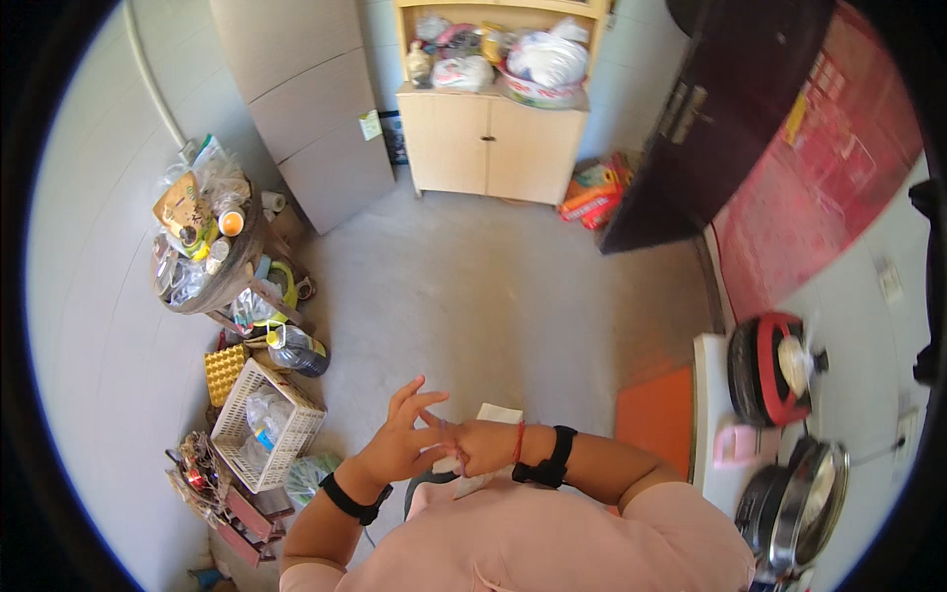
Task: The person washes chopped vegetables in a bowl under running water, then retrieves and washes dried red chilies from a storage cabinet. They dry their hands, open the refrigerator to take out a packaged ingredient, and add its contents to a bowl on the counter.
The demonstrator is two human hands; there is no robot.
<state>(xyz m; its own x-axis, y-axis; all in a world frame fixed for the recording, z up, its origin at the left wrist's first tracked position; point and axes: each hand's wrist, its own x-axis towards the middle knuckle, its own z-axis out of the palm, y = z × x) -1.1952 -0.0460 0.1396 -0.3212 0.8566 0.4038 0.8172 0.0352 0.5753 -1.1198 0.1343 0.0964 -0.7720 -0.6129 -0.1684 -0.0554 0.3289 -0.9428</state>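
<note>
Both hands meet in front of my chest. My left hand (403,444), with a black band at its wrist, has its fingers spread and touches the fingers of my right hand. My right hand (484,446), wearing a red string and a black wrist strap, is partly curled. A thin purplish loop (460,462) passes around its fingers; whether either hand grips it is unclear. Behind the right hand, a pale cloth or paper (499,414) shows above and below; how it is held is hidden.
At left stand a round table (255,251) heaped with bags, a large bottle (298,351) and a white plastic crate (303,429). Ahead are a wooden cabinet (451,140) and a dark open door (729,126). Cooking pots (769,510) stand on the white counter (710,414) at right.
</note>
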